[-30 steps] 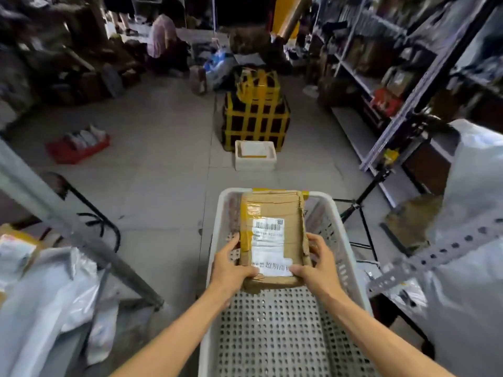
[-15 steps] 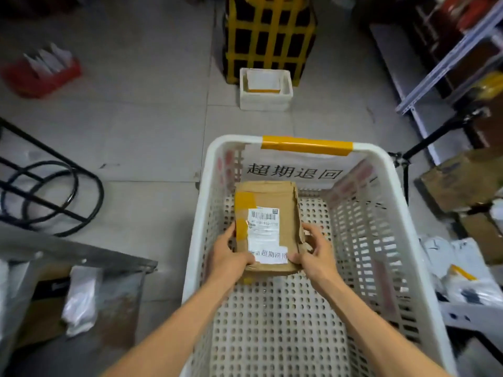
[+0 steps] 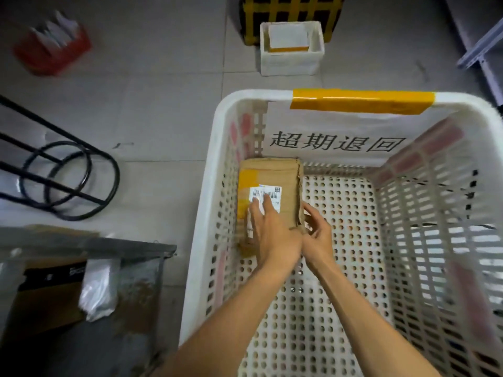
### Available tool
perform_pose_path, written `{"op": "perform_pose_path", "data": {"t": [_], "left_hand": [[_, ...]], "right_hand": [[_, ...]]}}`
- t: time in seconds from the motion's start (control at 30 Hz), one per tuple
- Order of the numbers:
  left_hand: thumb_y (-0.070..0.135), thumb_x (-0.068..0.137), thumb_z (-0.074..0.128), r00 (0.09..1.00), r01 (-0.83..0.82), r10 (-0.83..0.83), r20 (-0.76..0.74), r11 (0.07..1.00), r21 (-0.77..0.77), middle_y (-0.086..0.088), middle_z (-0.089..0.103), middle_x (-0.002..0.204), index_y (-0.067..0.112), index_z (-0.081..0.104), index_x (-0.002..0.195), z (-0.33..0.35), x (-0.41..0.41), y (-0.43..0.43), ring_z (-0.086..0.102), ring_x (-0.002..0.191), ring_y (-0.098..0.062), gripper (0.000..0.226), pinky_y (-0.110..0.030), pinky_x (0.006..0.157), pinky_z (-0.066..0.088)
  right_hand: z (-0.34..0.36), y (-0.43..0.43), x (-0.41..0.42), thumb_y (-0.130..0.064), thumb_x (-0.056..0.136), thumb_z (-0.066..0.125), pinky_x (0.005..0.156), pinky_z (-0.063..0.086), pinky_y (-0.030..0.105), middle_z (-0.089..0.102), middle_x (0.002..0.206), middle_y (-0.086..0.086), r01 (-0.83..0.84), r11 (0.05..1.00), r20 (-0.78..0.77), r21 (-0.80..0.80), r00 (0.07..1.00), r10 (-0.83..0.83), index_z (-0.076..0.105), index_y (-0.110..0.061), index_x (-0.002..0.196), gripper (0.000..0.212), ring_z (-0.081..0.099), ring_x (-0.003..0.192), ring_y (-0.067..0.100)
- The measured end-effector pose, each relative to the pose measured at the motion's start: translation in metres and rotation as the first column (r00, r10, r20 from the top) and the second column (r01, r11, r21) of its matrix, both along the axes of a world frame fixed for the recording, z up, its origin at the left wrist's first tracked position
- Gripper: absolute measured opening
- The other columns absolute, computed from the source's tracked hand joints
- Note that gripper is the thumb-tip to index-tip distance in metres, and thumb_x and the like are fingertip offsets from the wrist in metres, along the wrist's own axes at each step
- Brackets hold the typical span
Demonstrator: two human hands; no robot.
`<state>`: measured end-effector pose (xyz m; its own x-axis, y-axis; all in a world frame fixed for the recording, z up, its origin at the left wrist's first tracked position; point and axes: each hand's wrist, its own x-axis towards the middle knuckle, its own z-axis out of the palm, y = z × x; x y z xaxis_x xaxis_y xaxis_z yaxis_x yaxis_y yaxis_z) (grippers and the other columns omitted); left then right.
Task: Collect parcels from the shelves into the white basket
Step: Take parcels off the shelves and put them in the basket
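Moved since half a second ago: the parcel (image 3: 268, 176) has slid from the middle of the basket floor into the far left corner, and the left hand (image 3: 272, 232) has left the parcel's left edge and now lies on top of it.

Nearest, on the left, a grey metal shelf (image 3: 89, 244) carries a silver bag (image 3: 98, 287) and dim cartons. Both forearms reach over the near rim into the white basket (image 3: 208, 186).

The left hand's fingers (image 3: 262, 206) are straight and close together, pressing flat on the barcode label. The right hand (image 3: 317, 235) sits just beside the parcel's torn right edge, fingers loosely curled against it; whether they pinch the cardboard I cannot tell.

The parcel lies flat on the perforated floor, its long axis running near to far along the left wall, its far end close to the far wall. It is under the left fingers and to the left of the right ones, so both hands probably only need to lift off and draw back toward the near side.

Beyond the taped far rim, a small white tub (image 3: 291, 65) stands on the floor.
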<state>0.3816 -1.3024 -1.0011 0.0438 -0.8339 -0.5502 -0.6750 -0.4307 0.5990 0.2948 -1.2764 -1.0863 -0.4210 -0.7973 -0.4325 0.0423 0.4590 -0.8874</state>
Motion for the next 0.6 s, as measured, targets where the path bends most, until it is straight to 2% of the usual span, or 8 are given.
{"op": "perform_pose_path", "data": {"t": [0.03, 0.1, 0.17, 0.23, 0.3, 0.37, 0.43, 0.6], "left_hand": [[0.011, 0.088, 0.062, 0.999, 0.05, -0.05, 0.02, 0.999, 0.004, -0.001, 0.01, 0.158, 0.019, 0.018, 0.152, 0.0, 0.0, 0.0, 0.017, 0.145, -0.02, 0.078, -0.03, 0.111, 0.027], [0.015, 0.088, 0.062, 0.987, 0.128, -0.13, 0.094, 0.991, 0.032, -0.006, 0.029, 0.151, 0.016, 0.031, 0.148, -0.003, 0.008, -0.003, 0.031, 0.139, -0.024, 0.068, -0.035, 0.108, 0.034], [0.015, 0.087, 0.06, 0.979, 0.129, -0.136, 0.154, 0.99, 0.054, -0.008, 0.044, 0.141, 0.015, 0.041, 0.142, -0.001, 0.019, -0.006, 0.044, 0.128, -0.027, 0.058, -0.037, 0.1, 0.041], [0.014, 0.087, 0.058, 0.972, 0.126, -0.132, 0.194, 0.991, 0.043, -0.008, 0.049, 0.137, 0.014, 0.045, 0.138, 0.002, 0.028, -0.004, 0.049, 0.123, -0.028, 0.052, -0.034, 0.093, 0.042], [0.012, 0.088, 0.057, 0.963, 0.158, -0.161, 0.215, 0.987, 0.03, -0.007, 0.05, 0.136, 0.013, 0.047, 0.136, 0.009, 0.033, 0.004, 0.049, 0.122, -0.027, 0.049, -0.032, 0.09, 0.041], [0.011, 0.088, 0.057, 0.955, 0.195, -0.196, 0.223, 0.98, 0.026, -0.007, 0.052, 0.134, 0.012, 0.05, 0.133, 0.018, 0.035, 0.01, 0.051, 0.119, -0.026, 0.045, -0.03, 0.084, 0.04], [0.01, 0.086, 0.057, 0.948, 0.224, -0.222, 0.229, 0.974, 0.017, -0.008, 0.055, 0.127, 0.012, 0.055, 0.126, 0.03, 0.036, 0.013, 0.054, 0.112, -0.025, 0.04, -0.029, 0.078, 0.039], [0.008, 0.083, 0.056, 0.905, 0.37, -0.358, 0.23, 0.929, -0.007, -0.008, 0.061, 0.116, 0.01, 0.059, 0.116, 0.067, 0.032, 0.013, 0.058, 0.096, -0.024, 0.032, -0.033, 0.081, 0.052]], "right_hand": [[-0.007, 0.0, 0.004, 0.019, 0.079, 0.058, 0.087, 0.052, 0.016, 0.057, 0.131, 0.003, -0.03, 1.0, -0.027, -0.004, 0.999, 0.029, 0.051, -0.006, 0.137, 0.064, 0.054, 0.119, 0.015], [-0.021, 0.003, 0.008, 0.014, 0.081, 0.057, 0.104, 0.044, 0.027, 0.051, 0.138, -0.003, -0.123, 0.992, -0.082, 0.016, 0.989, 0.124, 0.044, -0.011, 0.144, 0.068, 0.05, 0.128, 0.018], [-0.023, 0.007, 0.008, 0.005, 0.086, 0.056, 0.1, 0.038, 0.016, 0.046, 0.137, -0.006, -0.231, 0.971, -0.153, 0.065, 0.959, 0.238, 0.031, -0.013, 0.149, 0.07, 0.048, 0.129, 0.018], [-0.016, 0.009, 0.006, -0.016, 0.092, 0.058, 0.086, 0.036, 0.006, 0.044, 0.133, -0.007, -0.343, 0.933, -0.203, 0.109, 0.911, 0.358, 0.017, -0.013, 0.153, 0.074, 0.048, 0.118, 0.012], [-0.011, 0.01, 0.0, -0.038, 0.089, 0.057, 0.085, 0.036, 0.011, 0.044, 0.137, -0.004, -0.435, 0.882, -0.231, 0.182, 0.853, 0.469, 0.006, -0.011, 0.154, 0.088, 0.048, 0.118, 0.014], [-0.001, 0.012, -0.008, -0.038, 0.09, 0.059, 0.099, 0.04, 0.029, 0.04, 0.148, 0.01, -0.489, 0.817, -0.265, 0.306, 0.78, 0.566, -0.004, -0.009, 0.154, 0.094, 0.045, 0.129, 0.027], [0.019, 0.018, -0.015, -0.034, 0.094, 0.057, 0.109, 0.036, 0.039, 0.034, 0.152, 0.016, -0.523, 0.755, -0.322, 0.395, 0.691, 0.647, -0.006, -0.009, 0.154, 0.091, 0.037, 0.136, 0.031], [0.111, 0.068, -0.035, -0.037, 0.095, 0.056, 0.116, 0.024, 0.038, 0.023, 0.159, 0.01, -0.509, 0.738, -0.414, 0.443, 0.614, 0.672, 0.005, -0.015, 0.155, 0.081, 0.023, 0.145, 0.026]]}}
